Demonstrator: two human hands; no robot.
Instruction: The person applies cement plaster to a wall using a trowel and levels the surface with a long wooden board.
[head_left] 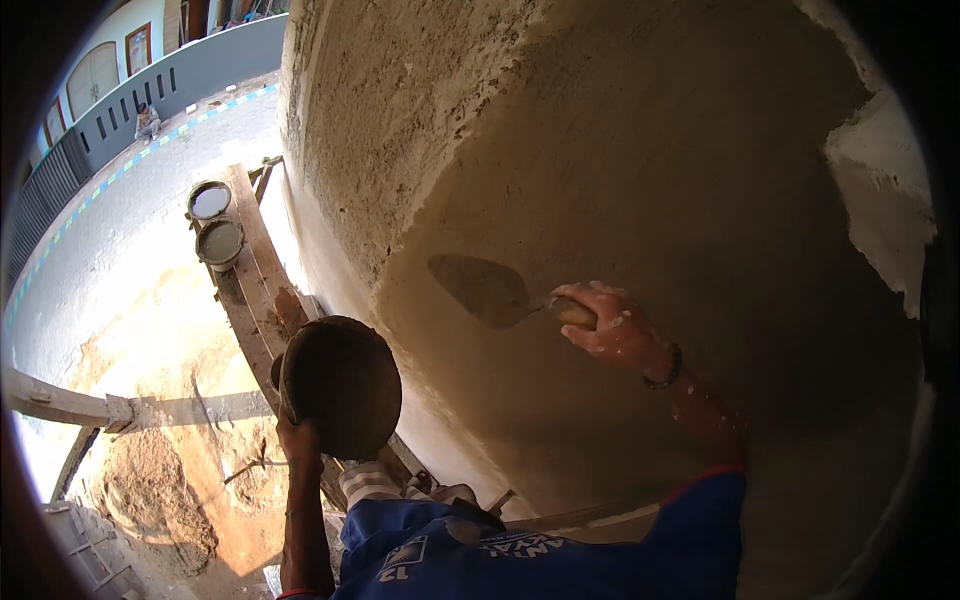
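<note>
My right hand [615, 322] is closed round the wooden handle of a trowel [482, 290]. The trowel's leaf-shaped blade lies close along the wall [620, 180]; I cannot tell if it touches. Damp, smooth plaster covers most of this wall, with rougher, lighter plaster towards the upper left. My left hand [302, 440] grips the rim of a round, dark bucket [342, 390] at its near left side. The bucket is tilted so its mouth faces me, and its inside is dark with mortar smears. White splashes dot my right hand and forearm.
Wooden planks [262, 270] form a scaffold at the left, carrying a bucket of pale liquid [210, 201] and a bucket of grey mix [220, 243]. Below lies a sand heap [150, 490] beside a timber beam [60, 398]. A person [147, 122] sits by the far fence.
</note>
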